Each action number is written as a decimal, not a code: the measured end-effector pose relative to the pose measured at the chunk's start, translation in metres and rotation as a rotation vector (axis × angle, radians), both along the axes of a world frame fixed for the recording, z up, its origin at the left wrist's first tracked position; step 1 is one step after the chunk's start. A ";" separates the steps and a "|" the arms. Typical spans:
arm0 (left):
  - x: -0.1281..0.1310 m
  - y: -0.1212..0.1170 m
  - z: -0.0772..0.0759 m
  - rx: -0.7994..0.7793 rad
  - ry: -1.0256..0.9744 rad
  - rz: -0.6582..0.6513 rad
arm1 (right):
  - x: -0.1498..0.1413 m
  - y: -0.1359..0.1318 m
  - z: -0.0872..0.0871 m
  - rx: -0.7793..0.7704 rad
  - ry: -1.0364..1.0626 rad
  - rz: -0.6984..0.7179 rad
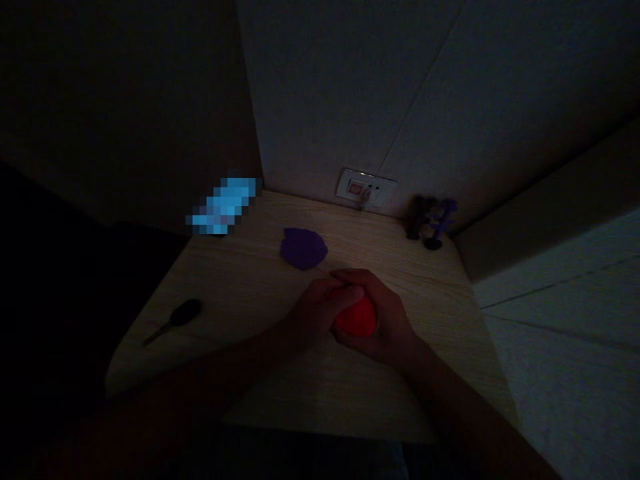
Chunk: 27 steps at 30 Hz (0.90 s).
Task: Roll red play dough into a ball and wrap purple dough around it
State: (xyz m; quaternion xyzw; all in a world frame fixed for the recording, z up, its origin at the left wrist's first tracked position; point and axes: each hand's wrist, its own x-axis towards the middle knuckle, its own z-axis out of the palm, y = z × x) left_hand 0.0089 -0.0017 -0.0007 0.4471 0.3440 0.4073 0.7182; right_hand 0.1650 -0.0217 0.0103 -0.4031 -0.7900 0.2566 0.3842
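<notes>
In the dim light both my hands meet over the middle of a pale wooden table (240,280). A red lump of soft clay (356,318) sits between them. My left hand (313,313) presses against its left side with fingers curled. My right hand (385,313) wraps round it from the right and over the top. A flattened purple lump of clay (303,248) lies on the table just beyond my hands, apart from them.
A dark spoon-like tool (177,318) lies near the table's left edge. A wall socket (365,188) sits at the back, a small purple and dark figure (434,223) stands at the back right, and a blurred blue thing (224,205) glows at the back left.
</notes>
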 end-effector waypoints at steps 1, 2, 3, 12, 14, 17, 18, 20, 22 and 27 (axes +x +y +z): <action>0.002 -0.001 -0.001 -0.023 -0.002 0.022 | 0.000 0.001 -0.001 0.031 -0.028 -0.011; 0.003 -0.001 -0.001 -0.038 0.001 0.042 | 0.000 0.001 -0.002 0.061 -0.055 -0.017; 0.003 -0.002 -0.001 -0.044 0.004 0.057 | 0.000 0.002 -0.002 0.087 -0.081 -0.019; 0.003 0.001 -0.002 -0.010 0.054 0.093 | 0.000 0.007 -0.007 0.254 -0.213 -0.034; 0.002 0.001 -0.001 -0.029 0.064 0.066 | -0.001 0.007 -0.008 0.267 -0.225 -0.030; 0.003 0.000 0.001 -0.070 0.055 0.047 | -0.002 0.007 -0.008 0.247 -0.211 -0.024; 0.003 -0.001 0.001 -0.083 0.069 0.047 | -0.002 0.007 -0.008 0.233 -0.198 -0.022; 0.002 -0.001 0.002 -0.102 0.105 0.046 | -0.003 0.006 -0.007 0.221 -0.165 -0.017; 0.001 -0.001 0.002 -0.117 0.129 0.036 | -0.004 0.006 -0.007 0.231 -0.139 -0.012; -0.001 0.000 -0.001 -0.144 0.049 -0.040 | -0.003 0.005 -0.004 0.270 -0.099 -0.019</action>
